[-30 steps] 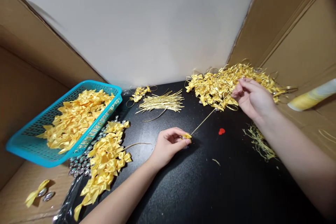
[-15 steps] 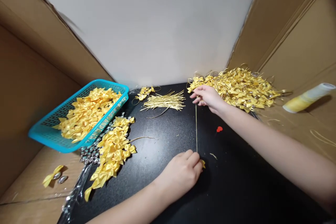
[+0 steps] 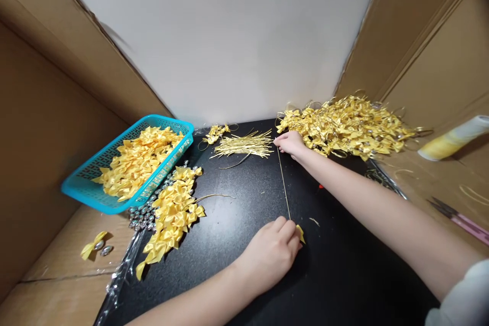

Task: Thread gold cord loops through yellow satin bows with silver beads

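Observation:
My left hand (image 3: 273, 252) is closed low over the black tabletop, gripping a yellow ribbon bow (image 3: 301, 234) whose tip pokes out on its right. From there a thin gold cord (image 3: 283, 179) runs straight and taut up to my right hand (image 3: 289, 143), which pinches its far end. Just left of my right hand lies a bundle of cut gold cords (image 3: 244, 145). A long heap of yellow bows (image 3: 173, 214) lies left of my left hand, beside silver oval beads (image 3: 143, 215).
A blue basket (image 3: 110, 210) of yellow bows stands at the left. Finished-looking bows with cord loops (image 3: 355, 127) are piled at the back right. Pink-handled scissors (image 3: 464, 221) and a yellow-white roll (image 3: 453, 138) lie on cardboard at the right. Cardboard walls flank both sides.
My right hand has moved left and slightly back, its fingers now pinched, and the cord slants leftward. My left hand stays low, with more of the bow showing. The view has shifted, revealing scissors.

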### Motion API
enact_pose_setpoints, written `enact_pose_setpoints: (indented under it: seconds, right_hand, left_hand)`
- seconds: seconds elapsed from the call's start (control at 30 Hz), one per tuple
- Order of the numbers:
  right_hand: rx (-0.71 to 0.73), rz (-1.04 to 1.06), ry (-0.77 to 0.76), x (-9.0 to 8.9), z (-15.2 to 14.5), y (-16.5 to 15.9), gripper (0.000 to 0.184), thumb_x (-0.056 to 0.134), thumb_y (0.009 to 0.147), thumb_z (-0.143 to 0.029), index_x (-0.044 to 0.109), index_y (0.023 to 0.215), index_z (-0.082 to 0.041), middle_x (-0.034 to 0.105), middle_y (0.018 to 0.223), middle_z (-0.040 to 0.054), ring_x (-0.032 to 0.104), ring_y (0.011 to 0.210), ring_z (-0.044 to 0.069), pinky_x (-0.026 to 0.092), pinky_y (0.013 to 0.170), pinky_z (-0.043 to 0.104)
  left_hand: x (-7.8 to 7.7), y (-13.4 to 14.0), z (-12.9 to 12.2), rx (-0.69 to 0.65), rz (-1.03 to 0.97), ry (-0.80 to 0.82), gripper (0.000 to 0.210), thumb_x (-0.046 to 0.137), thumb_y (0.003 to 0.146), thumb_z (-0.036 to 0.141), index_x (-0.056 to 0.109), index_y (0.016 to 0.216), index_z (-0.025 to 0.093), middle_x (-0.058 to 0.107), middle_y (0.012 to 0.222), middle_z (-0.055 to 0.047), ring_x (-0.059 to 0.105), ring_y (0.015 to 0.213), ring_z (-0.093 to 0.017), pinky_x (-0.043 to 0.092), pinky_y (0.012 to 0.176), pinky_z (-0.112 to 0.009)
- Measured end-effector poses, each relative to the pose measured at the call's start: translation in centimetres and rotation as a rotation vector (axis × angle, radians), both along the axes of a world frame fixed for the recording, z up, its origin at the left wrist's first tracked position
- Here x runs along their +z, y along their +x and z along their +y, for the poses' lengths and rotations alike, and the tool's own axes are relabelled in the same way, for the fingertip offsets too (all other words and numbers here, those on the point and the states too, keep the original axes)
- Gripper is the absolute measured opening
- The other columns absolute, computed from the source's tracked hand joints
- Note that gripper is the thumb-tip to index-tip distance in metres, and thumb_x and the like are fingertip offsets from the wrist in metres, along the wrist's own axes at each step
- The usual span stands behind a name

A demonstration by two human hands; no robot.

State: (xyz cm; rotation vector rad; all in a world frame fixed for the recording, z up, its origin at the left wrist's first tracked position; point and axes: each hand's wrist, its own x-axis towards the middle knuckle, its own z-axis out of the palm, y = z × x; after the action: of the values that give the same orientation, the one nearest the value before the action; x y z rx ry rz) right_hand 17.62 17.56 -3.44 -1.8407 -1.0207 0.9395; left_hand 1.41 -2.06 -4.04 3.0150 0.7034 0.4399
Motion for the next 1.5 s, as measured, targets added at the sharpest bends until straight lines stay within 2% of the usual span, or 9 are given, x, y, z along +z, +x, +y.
enact_pose_setpoints:
  seconds: [0.2, 0.37, 0.5, 0.87, 0.97, 1.1, 1.23, 1.33, 1.5]
  right_hand:
    - [0.043, -0.172, 0.031, -0.9, 0.4, 0.1, 0.009, 0.067, 0.064, -0.007, 0.071, 0.061, -0.016, 0.063, 0.052, 0.0023, 0.065, 0.056, 0.017, 0.054, 0.059, 0.028]
    - [0.131, -0.290, 0.081, -0.2, -0.2, -0.1, 0.011, 0.068, 0.064, -0.006, 0.069, 0.058, -0.015, 0.067, 0.062, 0.0066, 0.068, 0.071, 0.021, 0.053, 0.070, 0.028]
    - [0.140, -0.385, 0.117, 0.2, -0.5, -0.3, 0.014, 0.068, 0.062, -0.004, 0.071, 0.071, -0.015, 0.071, 0.079, 0.0085, 0.067, 0.084, 0.022, 0.051, 0.077, 0.028]
    - [0.272, -0.474, 0.231, 0.5, -1.5, -0.5, 0.012, 0.062, 0.076, -0.012, 0.066, 0.086, -0.013, 0.064, 0.072, 0.0029, 0.060, 0.069, 0.016, 0.046, 0.070, 0.027]
    - [0.441, -0.537, 0.341, 1.1, -2.5, -1.7, 0.009, 0.062, 0.078, -0.016, 0.067, 0.086, -0.017, 0.065, 0.085, 0.0039, 0.059, 0.079, 0.017, 0.045, 0.074, 0.028]
    - [0.811, -0.752, 0.473, 1.9, -3.3, -4.8, 0.015, 0.068, 0.079, -0.023, 0.069, 0.093, -0.017, 0.063, 0.105, 0.0087, 0.054, 0.102, 0.024, 0.042, 0.087, 0.035]
    - [1.064, -0.795, 0.525, 2.7, -4.6, -9.0, 0.028, 0.070, 0.080, -0.037, 0.069, 0.099, -0.017, 0.064, 0.107, 0.0098, 0.052, 0.106, 0.027, 0.039, 0.089, 0.040]
    - [1.293, -0.825, 0.557, 3.0, -6.1, -11.6, 0.032, 0.070, 0.077, -0.047, 0.070, 0.090, -0.018, 0.068, 0.101, 0.0089, 0.054, 0.103, 0.027, 0.039, 0.085, 0.040]
    - [1.294, -1.006, 0.511, 2.7, -7.4, -12.7, 0.013, 0.056, 0.088, -0.021, 0.068, 0.090, -0.015, 0.070, 0.099, 0.0104, 0.059, 0.098, 0.025, 0.037, 0.080, 0.038]
  left_hand:
    - [0.4, -0.2, -0.1, 0.019, -0.028, -0.103, 0.014, 0.052, 0.091, 0.024, 0.059, 0.093, 0.012, 0.056, 0.081, -0.005, 0.052, 0.073, -0.018, 0.049, 0.060, -0.030]
    - [0.6, -0.3, 0.1, 0.026, -0.043, -0.153, 0.014, 0.049, 0.092, 0.021, 0.058, 0.100, 0.013, 0.058, 0.085, -0.006, 0.053, 0.075, -0.018, 0.051, 0.065, -0.030]
    - [0.6, -0.2, 0.4, 0.035, -0.049, -0.190, 0.016, 0.050, 0.091, 0.022, 0.059, 0.101, 0.013, 0.059, 0.088, -0.007, 0.054, 0.078, -0.018, 0.052, 0.068, -0.031]
    - [1.4, -0.6, 1.0, 0.053, -0.166, -0.236, 0.019, 0.052, 0.090, 0.029, 0.061, 0.100, 0.016, 0.060, 0.082, -0.006, 0.054, 0.075, -0.017, 0.046, 0.065, -0.029]
    - [1.1, -0.9, 1.1, 0.034, -0.187, -0.151, 0.016, 0.050, 0.090, 0.028, 0.062, 0.091, 0.018, 0.058, 0.075, -0.005, 0.052, 0.070, -0.016, 0.040, 0.062, -0.029]
    - [0.6, -1.0, 1.2, -0.001, -0.254, -0.075, 0.014, 0.052, 0.087, 0.024, 0.064, 0.085, 0.018, 0.058, 0.070, -0.004, 0.048, 0.066, -0.015, 0.035, 0.060, -0.030]
    - [0.3, -1.3, 1.2, -0.017, -0.322, -0.018, 0.011, 0.054, 0.083, 0.023, 0.065, 0.082, 0.018, 0.059, 0.067, -0.002, 0.045, 0.063, -0.014, 0.032, 0.059, -0.031]
    - [0.2, -1.4, 1.2, -0.056, -0.350, 0.017, 0.010, 0.056, 0.081, 0.024, 0.065, 0.081, 0.018, 0.059, 0.064, -0.001, 0.043, 0.061, -0.014, 0.031, 0.059, -0.031]
    - [0.2, -1.3, 1.4, -0.047, -0.410, 0.029, 0.009, 0.056, 0.079, 0.022, 0.063, 0.075, 0.018, 0.059, 0.062, -0.001, 0.045, 0.062, -0.015, 0.033, 0.060, -0.032]
